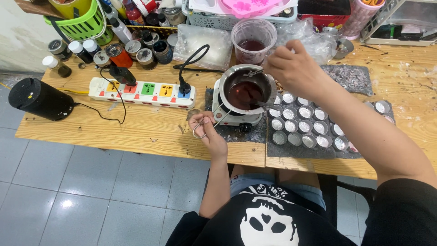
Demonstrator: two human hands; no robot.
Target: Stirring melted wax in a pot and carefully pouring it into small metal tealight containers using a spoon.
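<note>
A small metal pot (232,76) of dark red liquid sits on a white electric hot plate (236,119) near the table's middle. My left hand (207,130) grips the pot's wire handle (214,122) at its lower left. My right hand (293,68) hovers over the pot's right rim, pinching a thin metal stirrer (253,72) that reaches over the pot. Rows of several small round metal cups (304,125) stand on a dark mat to the right of the hot plate.
A white power strip (142,92) with coloured sockets lies left, a black plug in it. A black cylinder (40,99) rests far left. A clear plastic cup (253,40) of red liquid stands behind the pot. Jars, bottles and baskets (84,23) crowd the back edge.
</note>
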